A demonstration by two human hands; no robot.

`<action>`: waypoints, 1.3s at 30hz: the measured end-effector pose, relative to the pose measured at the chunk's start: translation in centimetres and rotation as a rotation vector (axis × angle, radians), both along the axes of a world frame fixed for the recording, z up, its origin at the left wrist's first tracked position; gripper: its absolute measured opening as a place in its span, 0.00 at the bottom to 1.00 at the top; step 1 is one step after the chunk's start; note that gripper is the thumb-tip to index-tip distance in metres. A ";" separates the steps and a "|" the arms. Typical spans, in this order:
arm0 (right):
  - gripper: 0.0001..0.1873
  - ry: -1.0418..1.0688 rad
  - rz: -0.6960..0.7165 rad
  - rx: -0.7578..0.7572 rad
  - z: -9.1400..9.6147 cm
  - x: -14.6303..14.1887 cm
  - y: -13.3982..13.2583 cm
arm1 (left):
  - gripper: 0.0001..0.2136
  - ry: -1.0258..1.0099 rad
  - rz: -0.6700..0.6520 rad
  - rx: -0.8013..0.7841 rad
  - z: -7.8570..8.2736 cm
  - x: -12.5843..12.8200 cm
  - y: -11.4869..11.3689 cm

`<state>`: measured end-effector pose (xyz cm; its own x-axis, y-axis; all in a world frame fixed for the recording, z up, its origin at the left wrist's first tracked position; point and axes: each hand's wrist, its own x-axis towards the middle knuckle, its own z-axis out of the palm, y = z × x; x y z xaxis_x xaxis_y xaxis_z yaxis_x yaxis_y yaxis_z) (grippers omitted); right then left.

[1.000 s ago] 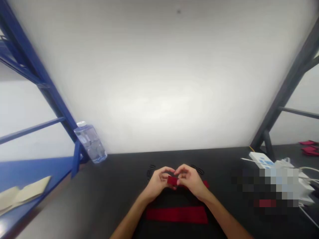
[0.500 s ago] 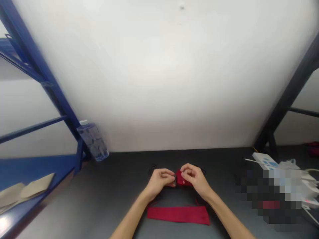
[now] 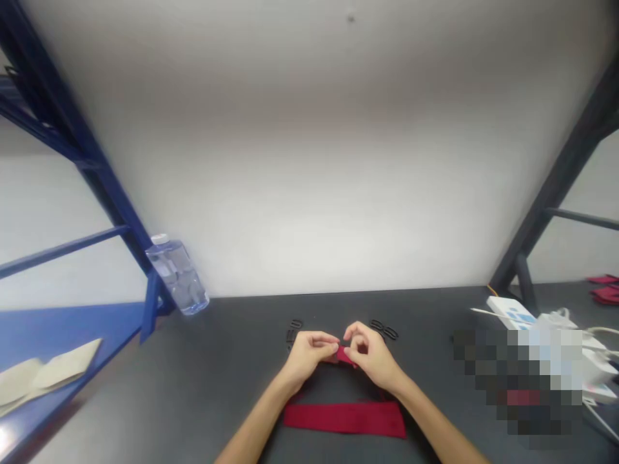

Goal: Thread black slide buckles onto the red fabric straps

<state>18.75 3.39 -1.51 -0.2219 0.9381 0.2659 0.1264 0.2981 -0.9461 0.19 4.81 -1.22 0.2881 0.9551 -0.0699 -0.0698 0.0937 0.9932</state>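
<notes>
A narrow red fabric strip is stretched between my two hands above the dark table, its end between the fingertips. My left hand pinches it from the left, thumb against forefinger. Whatever else is between those fingers is hidden. My right hand is closed on the strip from the right, its forefinger arched over the thumb. Nearer to me, a wider length of red fabric lies flat below both hands. Small black buckles sit beyond my hands: one group at the left, another pair at the right.
A clear bottle with a white cap leans at the blue frame on the left. Beige cloth pieces lie on a blue surface. At the right are a white power strip, cables and a blurred-out patch. A pale wall stands behind.
A dark buckle seen at my left fingertips before is now hidden. My right hand has shifted slightly left, and the red strip shows narrower between the fingers. The black buckles behind are more visible.
</notes>
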 end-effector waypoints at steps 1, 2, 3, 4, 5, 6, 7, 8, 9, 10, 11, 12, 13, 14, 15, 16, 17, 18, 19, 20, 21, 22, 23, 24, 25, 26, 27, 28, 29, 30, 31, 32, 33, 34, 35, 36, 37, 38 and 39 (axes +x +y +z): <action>0.07 0.000 -0.002 0.001 0.0 0.0 0.0 | 0.17 0.002 0.000 0.000 0.0 0.1 0.0; 0.06 0.002 -0.002 0.001 0.0 -0.1 0.0 | 0.17 0.005 -0.002 0.002 0.1 0.1 -0.1; 0.06 0.004 0.001 0.001 0.0 -0.1 -0.1 | 0.16 0.007 -0.003 0.005 0.1 0.2 -0.1; 0.05 0.005 0.009 0.002 0.0 -0.1 -0.1 | 0.16 0.005 -0.005 0.010 0.2 0.2 -0.1; 0.05 0.006 0.020 0.000 0.1 -0.1 -0.2 | 0.16 -0.003 -0.008 0.013 0.2 0.2 -0.1; 0.05 0.004 0.029 0.000 0.1 -0.2 -0.2 | 0.16 -0.015 -0.011 0.013 0.3 0.3 -0.1; 0.05 -0.003 0.028 0.005 0.2 -0.2 -0.3 | 0.16 -0.031 -0.015 0.012 0.3 0.3 -0.2; 0.07 -0.013 0.010 0.018 0.3 -0.3 -0.4 | 0.16 -0.048 -0.013 0.011 0.4 0.3 -0.2; 0.09 -0.030 -0.020 0.038 0.4 -0.4 -0.5 | 0.16 -0.064 -0.005 0.011 0.5 0.3 -0.3; 0.12 -0.055 -0.056 0.068 0.6 -0.5 -0.6 | 0.16 -0.076 0.003 0.012 0.5 0.3 -0.3; 0.16 -0.087 -0.089 0.106 0.7 -0.6 -0.7 | 0.16 -0.084 0.009 0.013 0.6 0.3 -0.4; 0.19 -0.123 -0.115 0.148 0.8 -0.6 -0.9 | 0.16 -0.089 0.011 0.015 0.6 0.3 -0.4; 0.21 -0.156 -0.128 0.184 1.0 -0.7 -1.0 | 0.16 -0.092 0.007 0.013 0.7 0.2 -0.4; 0.20 -0.185 -0.129 0.210 1.1 -0.7 -1.1 | 0.16 -0.095 0.000 0.010 0.8 0.1 -0.4; 0.18 -0.209 -0.128 0.231 1.3 -0.6 -1.2 | 0.17 -0.094 -0.006 0.010 0.9 0.0 -0.3; 0.16 -0.225 -0.134 0.245 1.4 -0.4 -1.2 | 0.17 -0.087 -0.002 0.017 1.1 -0.3 -0.2; 0.14 -0.236 -0.144 0.253 1.5 -0.2 -1.2 | 0.17 -0.074 0.011 0.028 1.3 -0.6 -0.1; 0.14 -0.248 -0.155 0.259 1.7 0.0 -1.2 | 0.17 -0.056 0.030 0.042 1.5 -1.1 0.0; 0.14 -0.261 -0.162 0.267 1.8 0.4 -1.1 | 0.17 -0.036 0.053 0.055 1.7 -1.5 0.2; 0.15 -0.276 -0.167 0.277 2.0 0.7 -1.1 | 0.18 -0.022 0.065 0.062 1.9 -2.0 0.4; 0.15 -0.292 -0.166 0.287 2.1 0.9 -1.0 | 0.18 -0.007 0.066 0.066 2.1 -2.4 0.5; 0.15 -0.308 -0.162 0.293 2.2 1.2 -1.0 | 0.19 0.007 0.063 0.077 2.3 -2.8 0.6; 0.15 -0.324 -0.151 0.297 2.3 1.4 -1.0 | 0.19 0.021 0.057 0.089 2.4 -3.2 0.7; 0.14 -0.336 -0.139 0.300 2.4 1.5 -1.1 | 0.19 0.037 0.052 0.102 2.5 -3.4 0.7; 0.14 -0.344 -0.129 0.300 2.5 1.6 -1.1 | 0.19 0.052 0.049 0.112 2.6 -3.7 0.8; 0.14 -0.350 -0.120 0.300 2.5 1.6 -1.1 | 0.18 0.068 0.051 0.118 2.7 -3.9 0.8; 0.13 -0.355 -0.114 0.302 2.6 1.7 -1.2 | 0.18 0.081 0.057 0.121 2.8 -4.2 0.9; 0.13 -0.361 -0.111 0.304 2.6 1.8 -1.1 | 0.17 0.094 0.064 0.123 2.8 -4.4 1.0; 0.13 -0.366 -0.112 0.304 2.6 1.9 -1.1 | 0.17 0.105 0.074 0.127 2.9 -4.7 1.1; 0.13 -0.372 -0.116 0.301 2.6 1.9 -1.1 | 0.17 0.119 0.083 0.133 3.0 -4.9 1.1; 0.13 -0.379 -0.116 0.296 2.5 2.0 -1.0 | 0.16 0.135 0.090 0.139 3.1 -5.2 1.2; 0.13 -0.386 -0.113 0.292 2.4 2.0 -0.9 | 0.16 0.155 0.092 0.142 3.2 -5.4 1.3; 0.13 -0.393 -0.109 0.290 2.4 2.0 -0.9 | 0.15 0.179 0.087 0.144 3.2 -5.6 1.3; 0.13 -0.398 -0.106 0.289 2.3 2.0 -0.8 | 0.15 0.206 0.078 0.147 3.3 -5.7 1.4; 0.14 -0.403 -0.105 0.289 2.2 2.0 -0.8 | 0.15 0.237 0.066 0.152 3.4 -5.8 1.4; 0.14 -0.407 -0.102 0.288 2.1 1.9 -0.7 | 0.15 0.277 0.052 0.165 3.4 -5.9 1.4; 0.14 -0.410 -0.096 0.289 2.1 2.0 -0.7 | 0.15 0.326 0.039 0.186 3.5 -6.0 1.3; 0.15 -0.411 -0.087 0.290 2.1 2.0 -0.6 | 0.14 0.387 0.026 0.215 3.6 -6.0 1.3; 0.17 -0.410 -0.075 0.286 2.1 2.2 -0.5 | 0.14 0.457 0.013 0.252 3.8 -6.1 1.2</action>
